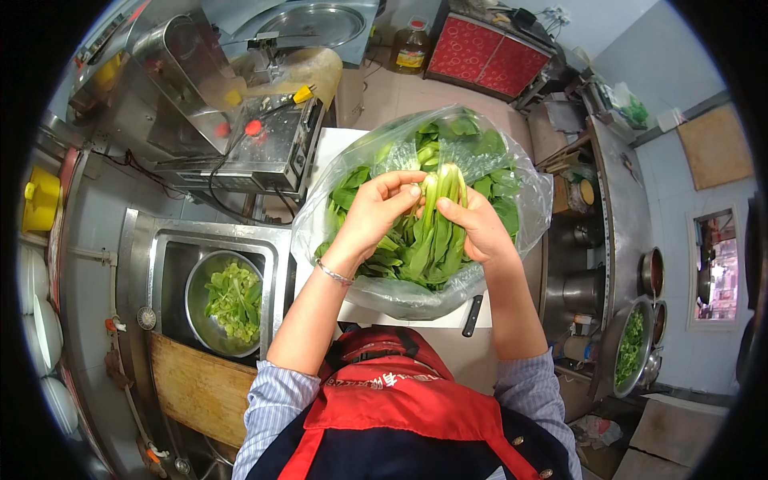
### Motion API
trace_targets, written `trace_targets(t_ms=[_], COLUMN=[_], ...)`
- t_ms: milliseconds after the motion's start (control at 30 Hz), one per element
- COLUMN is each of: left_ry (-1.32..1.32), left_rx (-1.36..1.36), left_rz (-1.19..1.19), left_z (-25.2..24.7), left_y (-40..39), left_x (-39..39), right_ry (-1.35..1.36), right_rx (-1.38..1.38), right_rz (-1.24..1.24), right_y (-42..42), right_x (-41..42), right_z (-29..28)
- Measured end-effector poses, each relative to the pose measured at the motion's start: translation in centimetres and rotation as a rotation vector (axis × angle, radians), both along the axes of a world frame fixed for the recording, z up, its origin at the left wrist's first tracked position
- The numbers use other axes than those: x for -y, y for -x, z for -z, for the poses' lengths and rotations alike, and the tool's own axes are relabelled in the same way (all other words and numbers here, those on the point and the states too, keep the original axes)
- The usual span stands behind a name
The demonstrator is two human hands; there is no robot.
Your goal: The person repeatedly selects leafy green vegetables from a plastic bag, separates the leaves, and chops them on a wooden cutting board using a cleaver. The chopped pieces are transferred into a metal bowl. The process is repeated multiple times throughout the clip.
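Observation:
My right hand (474,223) grips a bunch of leafy green vegetable (433,243), its pale stem ends up and its leaves hanging down. Against the stems on the left, my left hand (384,207) has thumb and fingertips drawn together; whether a stem piece is pinched there, I cannot tell. Both hands are over a large clear plastic bag (384,297) spread wide around more leafy greens (465,127). Beneath the bag lies a white board or tabletop (354,313). A black-handled knife (473,316), its blade hidden, lies by the bag's near edge.
Left, a metal bowl of greens (234,303) sits in a steel sink (279,252), with a wooden board (201,381) across its near side. A steel machine (240,144) stands far left. On the right, a steel counter (624,198) holds pots and a bowl of chopped greens (630,348).

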State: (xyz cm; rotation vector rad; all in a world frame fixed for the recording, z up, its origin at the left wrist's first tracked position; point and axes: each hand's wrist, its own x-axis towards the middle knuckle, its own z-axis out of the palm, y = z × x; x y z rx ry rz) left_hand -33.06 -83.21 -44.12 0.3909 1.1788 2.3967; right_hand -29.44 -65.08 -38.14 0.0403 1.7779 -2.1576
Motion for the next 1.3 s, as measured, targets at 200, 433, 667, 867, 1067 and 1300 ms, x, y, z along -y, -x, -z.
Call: trace_targets(t_ms=[200, 433, 667, 867, 1067, 1300], left_ry=[0.048, 0.015, -0.132, -0.071, -0.461, -0.459], left_rx=[0.078, 0.097, 0.136, 0.073, 0.349, 0.35], left_rz=[-0.091, -0.279, -0.278, -0.318, -0.483, -0.086], left_z=[-1.3, 0.1, 0.5, 0.3, 3.0, 3.2], left_y=[-0.5, -3.1, -5.2, -7.3, -8.1, -11.8], left_x=[0.1, 0.4, 0.1, -0.8, 7.2, 9.6], right_ry=[-0.283, -0.176, -0.441, -0.973, -0.73, -1.279], right_rx=[-0.113, -0.151, -0.324, -0.613, -0.322, -0.553], right_rz=[0.071, 0.08, 0.262, 0.134, 0.149, -0.053], right_y=[0.5, -2.3, -4.4, -6.9, -6.0, -2.9], right_x=[2.4, 3.1, 4.7, 8.0, 3.0, 4.7], right_z=[-1.8, 0.3, 2.5, 1.8, 1.3, 7.8])
